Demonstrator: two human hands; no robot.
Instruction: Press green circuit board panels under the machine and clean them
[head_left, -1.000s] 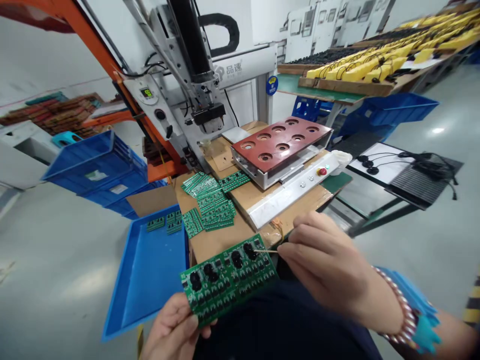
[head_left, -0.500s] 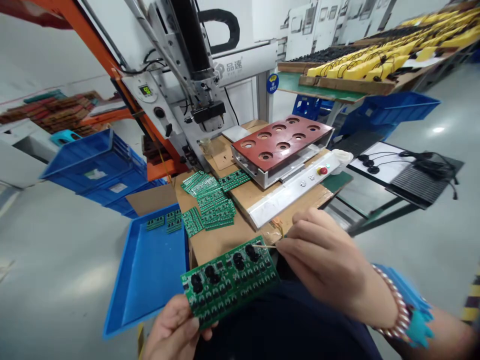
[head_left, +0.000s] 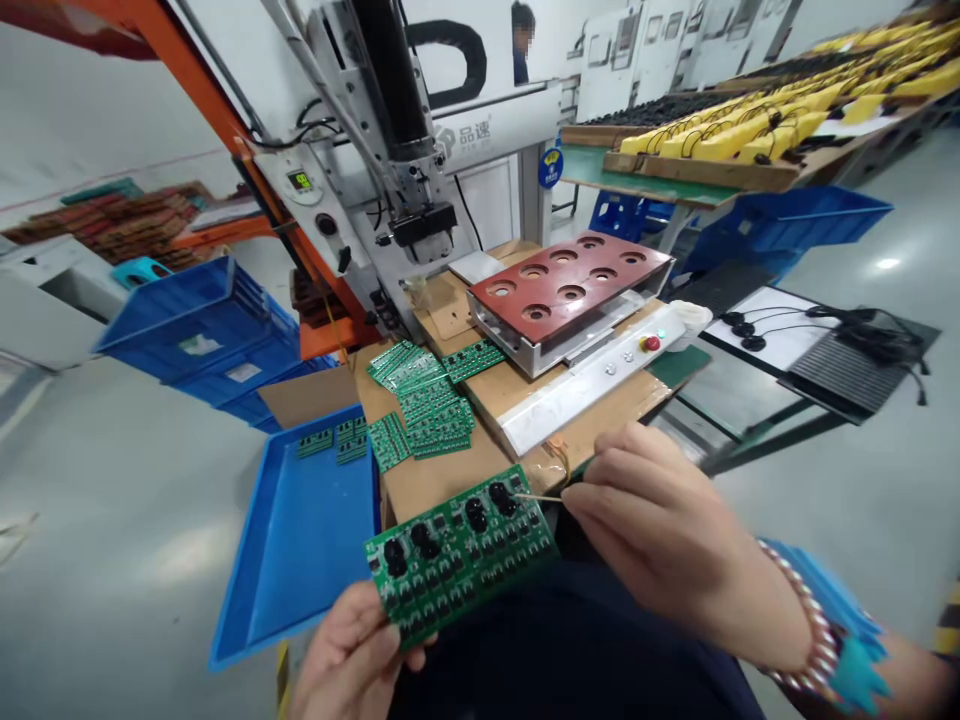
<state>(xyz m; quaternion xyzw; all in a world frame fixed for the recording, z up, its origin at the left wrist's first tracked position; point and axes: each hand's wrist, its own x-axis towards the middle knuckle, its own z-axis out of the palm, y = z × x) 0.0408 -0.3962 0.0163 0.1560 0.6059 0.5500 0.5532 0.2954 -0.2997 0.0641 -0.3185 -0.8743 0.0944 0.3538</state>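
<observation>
A green circuit board (head_left: 461, 555) with several glossy black blobs along its upper part is pinched at its lower left corner by my left hand (head_left: 360, 645). My right hand (head_left: 664, 530) is closed on a thin pale stick (head_left: 541, 497). The stick's tip is at the rightmost black blob (head_left: 502, 498); whether it touches is too small to tell. Beyond the board, overlapping green circuit boards (head_left: 427, 400) lie on the brown worktop (head_left: 420, 490).
A blue tray (head_left: 296, 540) with a few small boards sits at the left, near stacked blue crates (head_left: 202, 335). Ahead stand a machine (head_left: 420, 225) and a red fixture with round holes (head_left: 551, 298). A black-topped stand (head_left: 847, 365) with cables is at the right. A person (head_left: 521, 45) stands far back.
The stick's tip and my right hand have shifted slightly right relative to the board. The view has moved a little, and a person now shows in the background.
</observation>
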